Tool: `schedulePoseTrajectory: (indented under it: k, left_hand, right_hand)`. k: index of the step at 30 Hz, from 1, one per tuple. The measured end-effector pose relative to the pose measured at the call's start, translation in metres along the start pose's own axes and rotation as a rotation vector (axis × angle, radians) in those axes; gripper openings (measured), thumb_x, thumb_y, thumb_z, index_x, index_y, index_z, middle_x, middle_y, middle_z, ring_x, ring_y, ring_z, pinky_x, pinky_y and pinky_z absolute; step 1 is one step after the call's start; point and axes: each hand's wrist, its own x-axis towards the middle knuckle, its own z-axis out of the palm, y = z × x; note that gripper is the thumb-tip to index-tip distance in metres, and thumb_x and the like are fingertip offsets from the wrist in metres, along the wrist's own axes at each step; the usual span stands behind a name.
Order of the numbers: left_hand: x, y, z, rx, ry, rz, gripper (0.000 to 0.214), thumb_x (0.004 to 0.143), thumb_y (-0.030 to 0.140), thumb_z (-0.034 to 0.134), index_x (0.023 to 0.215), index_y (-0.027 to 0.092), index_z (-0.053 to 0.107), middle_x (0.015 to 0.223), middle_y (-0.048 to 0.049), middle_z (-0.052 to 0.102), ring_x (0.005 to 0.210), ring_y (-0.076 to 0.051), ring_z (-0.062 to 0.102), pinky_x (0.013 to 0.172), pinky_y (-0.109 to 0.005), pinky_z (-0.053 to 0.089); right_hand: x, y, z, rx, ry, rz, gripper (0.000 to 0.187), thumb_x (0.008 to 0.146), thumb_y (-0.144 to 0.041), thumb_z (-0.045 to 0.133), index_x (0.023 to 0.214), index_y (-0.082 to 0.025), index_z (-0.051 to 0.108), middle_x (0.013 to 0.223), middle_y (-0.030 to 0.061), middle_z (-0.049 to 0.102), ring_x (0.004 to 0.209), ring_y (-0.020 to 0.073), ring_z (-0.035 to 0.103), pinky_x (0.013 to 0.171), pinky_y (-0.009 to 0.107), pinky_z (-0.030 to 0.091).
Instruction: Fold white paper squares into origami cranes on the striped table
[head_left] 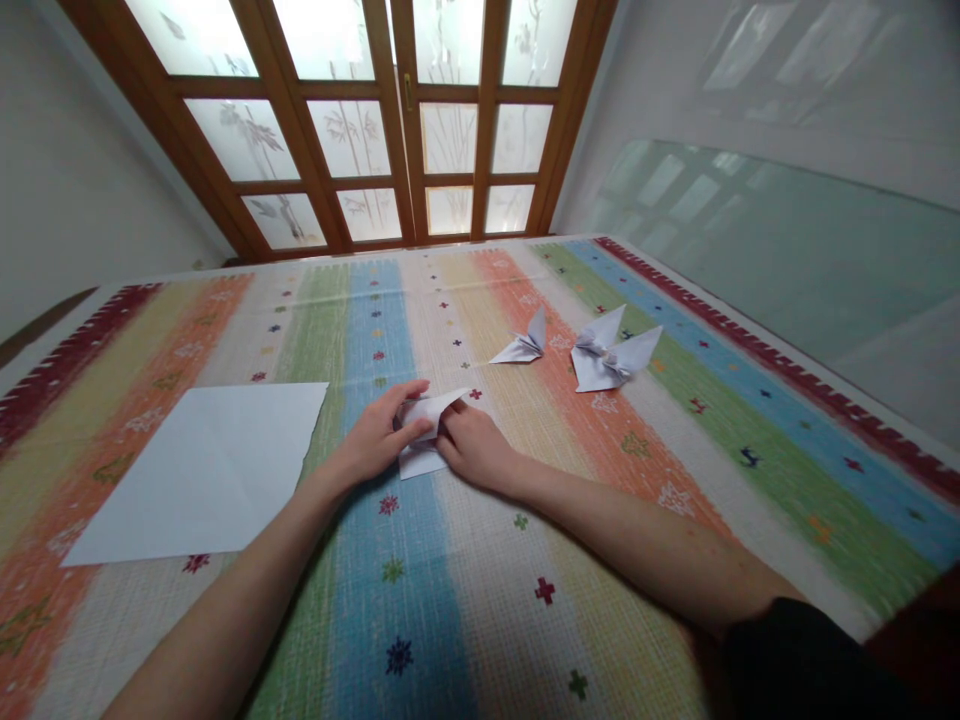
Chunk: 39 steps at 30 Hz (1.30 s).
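Note:
A partly folded piece of white paper is between my hands at the middle of the table, its lower part lying on the cloth. My left hand grips its left side, thumb in front and fingers behind. On the right side, my right hand is closed at the paper, its fingertips partly hidden behind a raised flap. To the right stand several folded white paper pieces with pointed flaps: one alone, and others close together.
A large white paper sheet with one ragged edge lies flat at the left. The striped tablecloth covers the table. Beyond the far edge is a wooden door with frosted panes; a glass panel is on the right wall.

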Motion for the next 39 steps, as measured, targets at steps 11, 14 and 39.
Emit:
schedulePoseTrajectory:
  k: [11,14,39]
  left_hand:
    - [0.000,-0.001,0.017,0.141,0.078,-0.011,0.047,0.086,0.031,0.056,0.131,0.017,0.052,0.129,-0.0127,0.062,0.118,-0.026,0.059,0.103,-0.047,0.044]
    - [0.001,-0.002,0.021,0.152,0.109,-0.027,0.046,0.082,0.026,0.055,0.128,0.016,0.055,0.127,-0.0128,0.064,0.116,-0.027,0.060,0.102,-0.046,0.044]
    - [-0.008,-0.004,0.007,-0.215,0.222,0.071,0.044,0.092,0.035,0.056,0.132,0.020,0.057,0.128,-0.0105,0.063,0.114,-0.022,0.060,0.101,-0.039,0.045]
  right_hand:
    - [0.000,0.001,0.004,0.055,0.045,0.007,0.024,0.091,-0.016,0.049,0.113,-0.011,0.056,0.113,0.0149,0.059,0.100,0.0233,0.059,0.089,0.037,0.048]
    - [-0.002,0.001,0.004,0.127,0.095,-0.009,0.022,0.089,-0.014,0.050,0.110,-0.014,0.058,0.110,0.0123,0.061,0.097,0.0221,0.060,0.087,0.036,0.048]
    - [0.043,0.013,-0.013,1.196,0.415,0.294,0.020,0.066,-0.034,0.070,0.073,-0.020,0.058,0.063,-0.0024,0.063,0.058,0.0119,0.056,0.054,0.023,0.043]
